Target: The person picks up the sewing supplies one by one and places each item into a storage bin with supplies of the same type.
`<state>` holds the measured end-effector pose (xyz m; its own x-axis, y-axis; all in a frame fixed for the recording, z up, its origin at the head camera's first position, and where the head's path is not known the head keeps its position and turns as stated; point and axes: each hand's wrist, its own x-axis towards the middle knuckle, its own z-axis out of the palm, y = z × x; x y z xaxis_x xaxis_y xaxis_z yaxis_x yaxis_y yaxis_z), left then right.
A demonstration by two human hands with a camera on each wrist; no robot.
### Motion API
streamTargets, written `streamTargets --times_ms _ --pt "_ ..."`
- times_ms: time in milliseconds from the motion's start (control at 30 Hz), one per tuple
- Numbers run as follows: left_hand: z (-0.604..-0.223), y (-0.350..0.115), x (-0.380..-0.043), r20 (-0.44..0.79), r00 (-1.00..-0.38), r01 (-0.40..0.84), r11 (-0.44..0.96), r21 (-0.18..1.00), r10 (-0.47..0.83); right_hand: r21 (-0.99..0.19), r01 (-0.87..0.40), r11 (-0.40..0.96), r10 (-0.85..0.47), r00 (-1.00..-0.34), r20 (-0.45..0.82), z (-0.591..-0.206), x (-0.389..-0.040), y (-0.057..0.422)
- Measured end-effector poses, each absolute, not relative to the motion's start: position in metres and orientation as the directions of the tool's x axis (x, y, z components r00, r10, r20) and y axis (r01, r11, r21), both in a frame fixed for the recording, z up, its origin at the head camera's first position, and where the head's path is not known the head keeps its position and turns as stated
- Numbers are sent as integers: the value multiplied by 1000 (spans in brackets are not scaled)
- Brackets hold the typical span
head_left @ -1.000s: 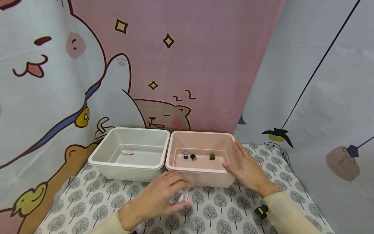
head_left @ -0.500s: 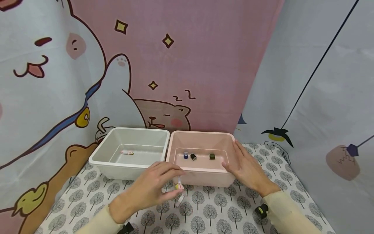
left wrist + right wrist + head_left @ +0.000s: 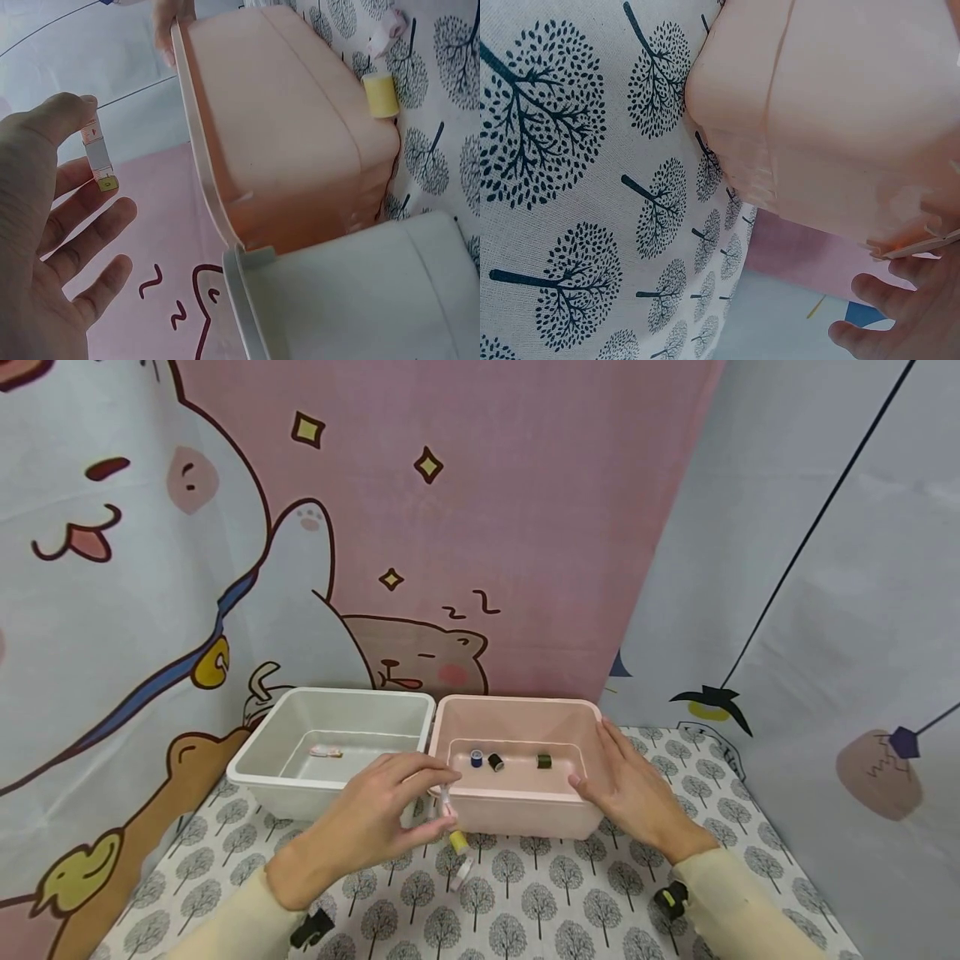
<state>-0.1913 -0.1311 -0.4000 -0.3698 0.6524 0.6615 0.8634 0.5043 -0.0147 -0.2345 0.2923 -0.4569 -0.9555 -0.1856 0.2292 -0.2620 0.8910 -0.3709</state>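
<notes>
I see the left hand (image 3: 367, 818) raised at the white bin's (image 3: 322, 787) near right corner, pinching a short measuring tape (image 3: 99, 154) between thumb and forefinger, the other fingers loosely spread. The tape hangs before the pink bin (image 3: 517, 817), above a yellow spool (image 3: 458, 842) on the tablecloth (image 3: 540, 906). I have the right hand (image 3: 641, 789) resting, fingers extended, against the pink bin's right end.
</notes>
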Motion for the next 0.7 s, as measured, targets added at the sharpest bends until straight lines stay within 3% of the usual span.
streamTargets --times_ms 200,700 --pt "-394 -136 -198 668 -372 857 515 -20 644 -370 -263 891 -187 -955 230 -457 -235 292" --pt "-371 -153 -222 626 -487 806 590 55 608 -378 -263 888 -186 -956 228 -457 -233 292"
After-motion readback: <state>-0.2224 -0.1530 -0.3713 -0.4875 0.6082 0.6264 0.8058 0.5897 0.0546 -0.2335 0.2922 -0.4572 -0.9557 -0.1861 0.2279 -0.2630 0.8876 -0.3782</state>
